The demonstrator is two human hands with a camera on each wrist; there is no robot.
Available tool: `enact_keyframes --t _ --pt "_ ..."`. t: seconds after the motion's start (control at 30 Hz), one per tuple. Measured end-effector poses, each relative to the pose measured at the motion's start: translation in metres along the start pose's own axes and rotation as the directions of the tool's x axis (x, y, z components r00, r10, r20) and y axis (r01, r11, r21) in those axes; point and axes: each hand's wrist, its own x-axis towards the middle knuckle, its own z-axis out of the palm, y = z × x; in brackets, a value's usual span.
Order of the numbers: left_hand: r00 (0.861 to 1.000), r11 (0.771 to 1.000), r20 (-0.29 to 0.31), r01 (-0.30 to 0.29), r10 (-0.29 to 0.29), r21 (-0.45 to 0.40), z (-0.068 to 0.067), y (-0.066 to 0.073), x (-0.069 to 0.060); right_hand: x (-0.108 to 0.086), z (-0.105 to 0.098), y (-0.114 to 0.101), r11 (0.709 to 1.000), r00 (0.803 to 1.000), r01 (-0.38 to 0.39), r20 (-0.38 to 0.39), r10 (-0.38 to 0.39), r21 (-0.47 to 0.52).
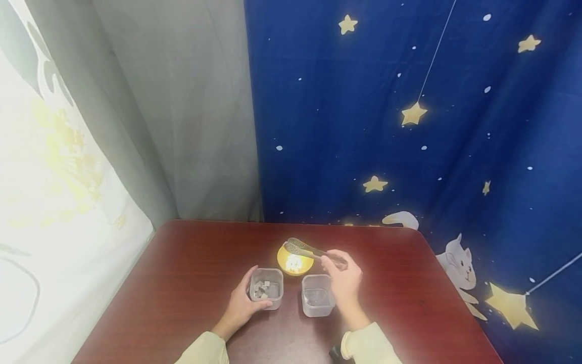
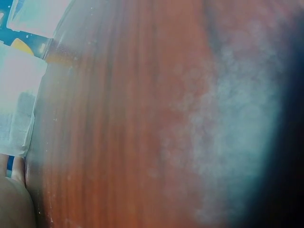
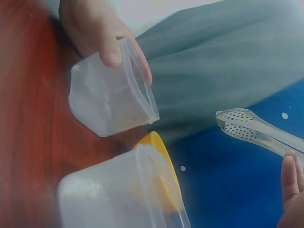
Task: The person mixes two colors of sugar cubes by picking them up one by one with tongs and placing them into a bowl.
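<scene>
My left hand (image 1: pixel 243 299) grips a clear plastic container (image 1: pixel 279 298) by its side, thumb at the front and fingers round the left. Several small greyish cubes (image 1: pixel 261 289) lie in its left part. In my right hand (image 1: pixel 346 278) are metal tongs (image 1: pixel 313 251), pinched between thumb and fingers. Their perforated heads (image 3: pixel 240 124) hang over a yellow bowl (image 1: pixel 295 273) with bright white pieces inside. Whether the tips hold anything I cannot tell. A second clear container (image 1: pixel 317 312) stands below my right hand, partly covered by it.
Everything stands on a dark red wooden table (image 1: pixel 400 283). Behind it hang a grey curtain (image 1: pixel 204 126) and a blue star-patterned curtain (image 1: pixel 341 126). A bright white patterned cloth (image 1: pixel 54 202) hangs along the left. Something small and black (image 1: pixel 335 354) shows at my right cuff.
</scene>
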Motion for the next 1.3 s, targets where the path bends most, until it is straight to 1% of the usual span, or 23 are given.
enact_keyframes --t 0.23,0.47,0.6,0.63,0.7,0.73,0.8,0.87,0.93,0.97,1.13,1.3 --pt "1.000 1.000 -0.005 0.004 -0.004 0.015 0.000 0.001 0.000 0.008 -0.005 -0.003 1.000 1.000 -0.008 -0.015 0.009 0.010" --pt "1.000 1.000 0.000 0.011 -0.011 -0.003 0.000 0.002 0.001 0.005 -0.009 -0.028 0.999 0.999 0.032 -0.019 -0.031 0.007" --pt "1.000 1.000 -0.003 0.007 -0.007 0.000 0.000 0.002 0.001 0.005 -0.010 -0.030 1.000 0.999 0.028 -0.020 -0.028 0.010" --pt "1.000 1.000 -0.003 0.007 -0.007 0.001 -0.001 0.002 0.001 0.005 -0.010 -0.030 1.000 1.000 0.025 -0.020 -0.024 0.011" --pt "1.000 1.000 0.003 0.008 -0.008 -0.006 -0.001 0.002 0.001 0.007 -0.011 -0.021 1.000 0.999 0.017 -0.028 -0.016 0.024" --pt "1.000 1.000 0.005 0.010 -0.010 -0.009 -0.001 0.002 0.001 0.007 -0.011 -0.020 1.000 1.000 0.007 -0.029 -0.006 0.024" --pt "1.000 1.000 0.011 0.010 -0.010 -0.016 -0.001 0.003 0.000 0.009 -0.011 -0.011 1.000 0.999 0.002 -0.040 -0.001 0.023" --pt "1.000 1.000 0.017 0.012 -0.012 -0.022 -0.001 0.003 0.000 0.010 -0.011 -0.001 1.000 0.999 0.002 -0.049 -0.002 0.010" --pt "1.000 1.000 0.016 0.013 -0.013 -0.021 -0.001 0.003 0.000 0.010 -0.011 -0.001 1.000 0.999 -0.006 -0.050 0.006 -0.006" --pt "1.000 1.000 0.015 0.012 -0.012 -0.021 -0.001 0.003 0.000 0.011 -0.011 0.004 1.000 0.999 -0.002 -0.054 0.002 -0.008" --pt "1.000 1.000 0.011 0.006 -0.006 -0.014 -0.001 0.004 0.000 0.009 -0.011 0.005 1.000 0.999 -0.019 -0.048 0.018 -0.020" --pt "1.000 1.000 -0.002 0.005 -0.005 0.008 0.000 0.003 -0.001 0.005 -0.010 0.005 0.996 0.996 -0.087 -0.026 0.087 -0.027"
